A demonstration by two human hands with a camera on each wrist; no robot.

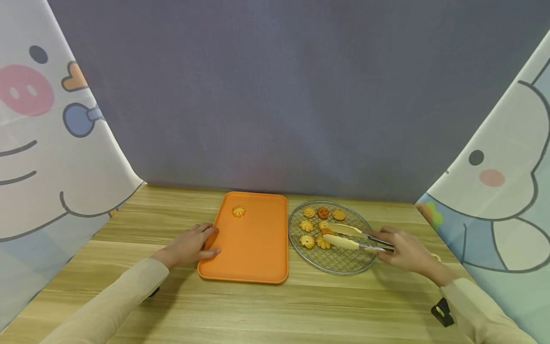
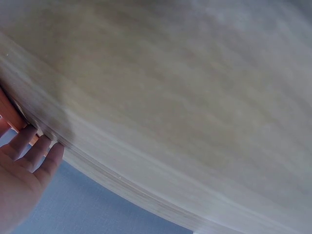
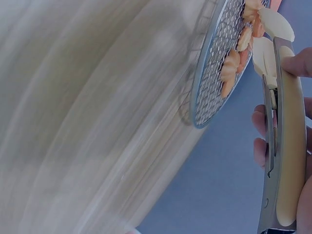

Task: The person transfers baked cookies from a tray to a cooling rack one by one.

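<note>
My left hand rests at the left rim of an orange tray, its thumb and a fingertip over the edge. In the left wrist view, the other fingers of that hand touch down beside the tray's side. One flower-shaped cookie lies near the tray's far left corner. My right hand grips cream-tipped metal tongs over a round wire rack. The tongs stand spread, tips among several cookies; whether they touch one I cannot tell. A reddish-brown cookie sits toward the back.
Tray and rack lie side by side on a wooden table. A grey panel rises behind them, with cartoon-printed panels at the left and right. A black object shows beside the right sleeve.
</note>
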